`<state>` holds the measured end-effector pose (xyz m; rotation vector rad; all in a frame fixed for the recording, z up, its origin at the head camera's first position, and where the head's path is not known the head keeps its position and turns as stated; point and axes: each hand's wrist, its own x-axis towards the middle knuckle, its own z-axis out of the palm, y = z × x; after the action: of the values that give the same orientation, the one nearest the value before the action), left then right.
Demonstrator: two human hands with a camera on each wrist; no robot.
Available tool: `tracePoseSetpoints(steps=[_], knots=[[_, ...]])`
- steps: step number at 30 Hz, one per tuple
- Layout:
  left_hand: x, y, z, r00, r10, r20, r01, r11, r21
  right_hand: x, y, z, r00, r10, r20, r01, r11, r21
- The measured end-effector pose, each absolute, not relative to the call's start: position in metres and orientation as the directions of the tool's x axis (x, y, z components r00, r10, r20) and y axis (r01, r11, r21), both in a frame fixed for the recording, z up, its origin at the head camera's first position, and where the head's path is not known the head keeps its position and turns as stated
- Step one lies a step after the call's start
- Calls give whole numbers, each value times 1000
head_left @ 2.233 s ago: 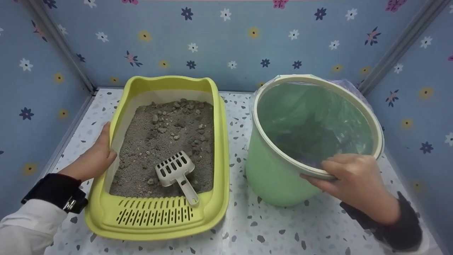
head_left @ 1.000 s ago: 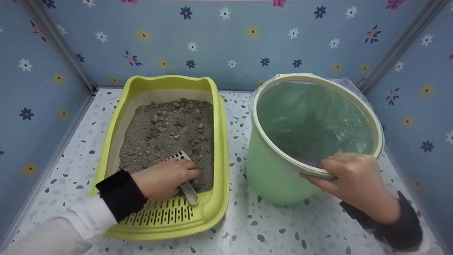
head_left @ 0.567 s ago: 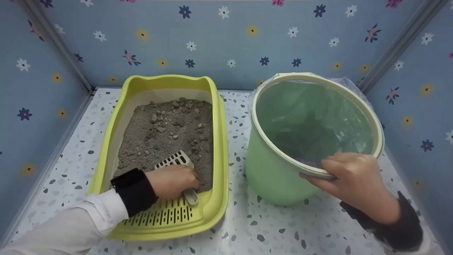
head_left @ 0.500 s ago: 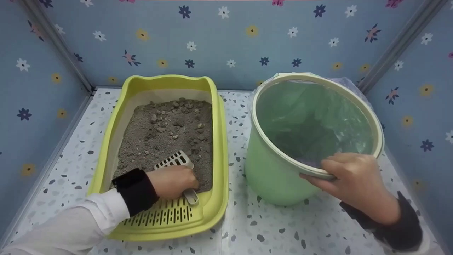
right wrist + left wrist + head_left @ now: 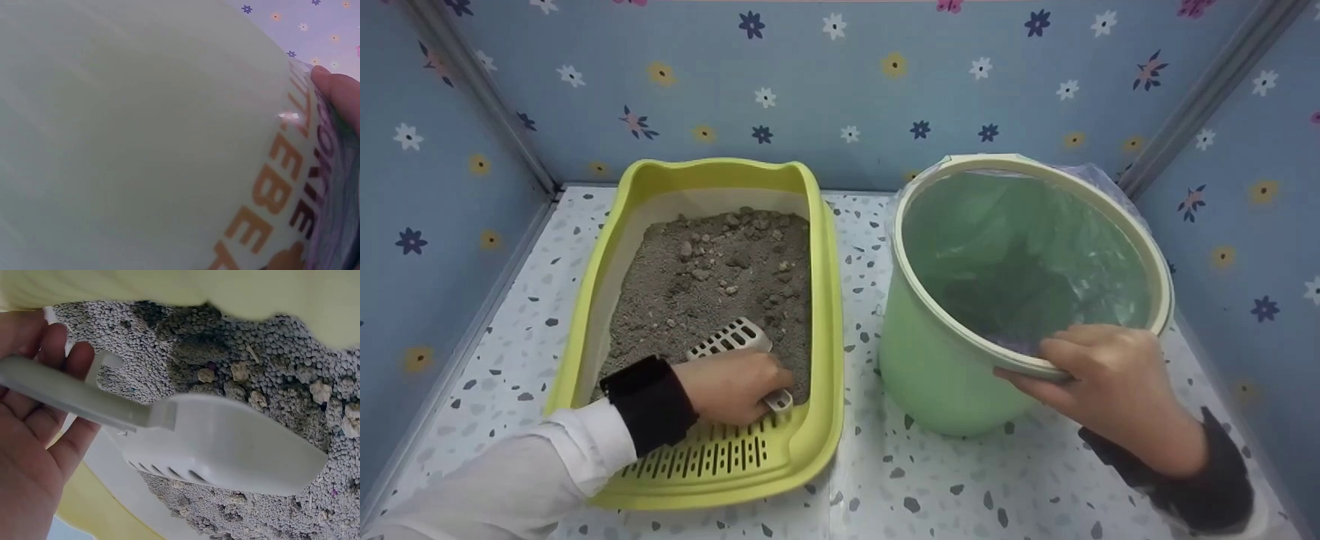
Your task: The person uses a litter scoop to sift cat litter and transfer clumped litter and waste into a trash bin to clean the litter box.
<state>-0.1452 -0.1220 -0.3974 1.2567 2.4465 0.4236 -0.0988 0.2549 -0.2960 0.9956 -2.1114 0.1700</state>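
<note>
In the head view, my left hand (image 5: 739, 386) holds a grey slotted litter scoop (image 5: 735, 335) by its handle. The left wrist view shows the fingers (image 5: 79, 360) curled about the handle of the scoop (image 5: 225, 444); its blade sits over grey cat litter (image 5: 287, 343) with pale lumps. A yellow-green litter box (image 5: 829, 330) contains the litter (image 5: 697, 277). My right hand (image 5: 1110, 390) grips the near rim of a light green trash bin (image 5: 952, 375), fingers over the inside and thumb outside. The right wrist view shows the thumb (image 5: 340, 93) at the rim and lettering on the bin (image 5: 140, 140).
A clear plastic liner (image 5: 1087, 180) covers the bin's inside and hangs over its back rim. Box and bin stand side by side on a speckled white surface (image 5: 877, 480), enclosed by blue flowered panels (image 5: 840, 97). The box's front lip is slotted (image 5: 705, 457).
My left hand has left the box's left side, crossed to the scoop and taken its handle. The handle end has lifted and shifted slightly right. My right hand stays at the bin's rim.
</note>
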Motion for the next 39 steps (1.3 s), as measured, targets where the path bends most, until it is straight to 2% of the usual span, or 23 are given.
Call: tracePoseSetpoints(steps=[9, 18, 24, 28, 35, 39], knots=[[-147, -122, -392, -542, 835, -97, 702, 513, 494, -98, 254, -297, -399, -577, 712, -704, 690, 164], [-152, -131, -384, -678, 735, -24, 580, 555, 596, -97, 254, -296, -399, -589, 703, -699, 691, 182], [-149, -135, -376, -731, 673, 113, 580, 525, 623, -97, 254, -295, -386, -587, 712, -703, 686, 185], [-145, -135, -371, -743, 608, 280, 615, 456, 643, -97, 254, -295, -387, -590, 708, -701, 687, 190], [-138, -130, -353, -686, 494, 534, 698, 239, 675, -96, 255, -296, -405, -593, 696, -686, 700, 197], [-131, -127, -340, -670, 380, 638, 711, 83, 698, -96, 256, -297, -419, -594, 687, -670, 713, 208]])
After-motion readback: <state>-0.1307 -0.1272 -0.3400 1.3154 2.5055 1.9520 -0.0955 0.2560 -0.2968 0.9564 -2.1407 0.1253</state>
